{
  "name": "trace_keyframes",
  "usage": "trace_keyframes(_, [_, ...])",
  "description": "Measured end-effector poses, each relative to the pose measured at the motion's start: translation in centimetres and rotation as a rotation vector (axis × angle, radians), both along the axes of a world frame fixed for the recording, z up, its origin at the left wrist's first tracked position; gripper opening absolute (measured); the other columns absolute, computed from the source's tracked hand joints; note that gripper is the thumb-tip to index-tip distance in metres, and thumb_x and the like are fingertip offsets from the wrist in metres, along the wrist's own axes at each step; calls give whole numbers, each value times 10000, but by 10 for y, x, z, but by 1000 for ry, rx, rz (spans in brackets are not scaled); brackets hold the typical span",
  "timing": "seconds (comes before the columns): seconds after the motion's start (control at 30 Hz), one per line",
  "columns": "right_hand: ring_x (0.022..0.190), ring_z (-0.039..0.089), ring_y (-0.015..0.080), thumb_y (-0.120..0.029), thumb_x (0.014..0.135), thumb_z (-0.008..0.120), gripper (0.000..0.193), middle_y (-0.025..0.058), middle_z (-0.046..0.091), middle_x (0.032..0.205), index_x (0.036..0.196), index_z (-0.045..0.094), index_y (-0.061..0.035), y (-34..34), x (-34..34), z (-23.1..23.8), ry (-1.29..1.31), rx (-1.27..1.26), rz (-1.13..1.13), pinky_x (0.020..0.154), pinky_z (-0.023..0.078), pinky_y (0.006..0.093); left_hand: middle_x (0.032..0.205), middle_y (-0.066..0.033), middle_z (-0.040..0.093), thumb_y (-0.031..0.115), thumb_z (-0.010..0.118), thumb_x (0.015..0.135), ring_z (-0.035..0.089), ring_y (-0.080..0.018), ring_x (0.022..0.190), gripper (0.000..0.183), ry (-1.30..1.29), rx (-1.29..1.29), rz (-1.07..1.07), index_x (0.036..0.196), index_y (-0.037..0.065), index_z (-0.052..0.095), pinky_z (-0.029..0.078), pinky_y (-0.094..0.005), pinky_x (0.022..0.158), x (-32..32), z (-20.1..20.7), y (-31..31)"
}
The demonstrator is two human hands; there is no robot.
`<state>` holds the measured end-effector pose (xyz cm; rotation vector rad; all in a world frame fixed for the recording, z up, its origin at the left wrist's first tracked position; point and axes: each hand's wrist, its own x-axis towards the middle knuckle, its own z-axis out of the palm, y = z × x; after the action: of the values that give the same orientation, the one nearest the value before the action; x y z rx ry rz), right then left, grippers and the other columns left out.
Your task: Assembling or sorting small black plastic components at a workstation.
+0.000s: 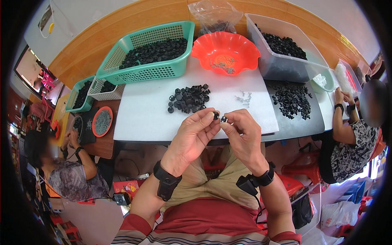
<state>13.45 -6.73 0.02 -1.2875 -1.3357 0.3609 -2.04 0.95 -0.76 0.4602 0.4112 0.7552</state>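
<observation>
Close together over the table's near edge, my two hands each pinch a tiny part. My left hand (192, 134) grips a small round black cap (216, 116) between thumb and forefinger. In the fingertips of my right hand (244, 134) is a small black piece (223, 119) with a pale bit on it; its exact kind is too small to tell. Just beyond my hands, a heap of round black caps (188, 99) lies on the white sheet (141, 110). Several thin grey metal pieces (243, 99) are scattered to its right.
A green basket (149, 75), a red wavy-rimmed bowl (245, 51) and a clear bin (286, 70) line the back. Small black parts (292, 101) cover a dark mat at right. People work at both sides, with an orange-rimmed dish (102, 121) by the left one.
</observation>
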Motion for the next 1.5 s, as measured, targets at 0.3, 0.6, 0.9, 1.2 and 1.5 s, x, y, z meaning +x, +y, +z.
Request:
trace_keyframes(0.3, [619,595,143,-18,861,756,220,82,641,943,1069,687,-31,0,0,5,-73,-49,-6,562,485,282,1117,-84,691,86,687,967,676,-166,1024,232,19,48,-35,1184,7,662,581,-304,945,0,1,-1])
trace_keyframes(0.6, [650,614,145,-11,841,770,225,81,666,937,1057,714,-34,0,1,2,-56,-45,-20,566,497,279,1110,-77,691,73,690,961,671,-154,1028,213,58,110,-13,1162,4,683,576,-299,941,3,1,-5])
trace_keyframes(0.9, [718,635,145,10,816,786,283,76,686,934,1089,750,-58,-2,1,-4,-52,52,-38,597,506,264,1128,-99,700,74,681,967,678,-161,1023,158,74,134,-6,1102,-4,706,576,-303,957,4,1,-9])
trace_keyframes(1.2, [712,632,147,3,828,789,277,94,685,935,1098,747,-44,-3,0,-8,-85,128,-53,599,506,258,1173,-126,698,60,672,970,681,-177,1052,169,61,163,-11,1115,-18,708,579,-316,973,3,0,-10])
trace_keyframes(1.5, [688,625,143,-5,839,787,284,97,681,945,1116,740,-45,-4,0,-12,-117,164,-62,582,503,256,1198,-129,693,68,686,963,679,-174,1057,180,53,181,-14,1124,-9,710,579,-311,968,3,-2,-11])
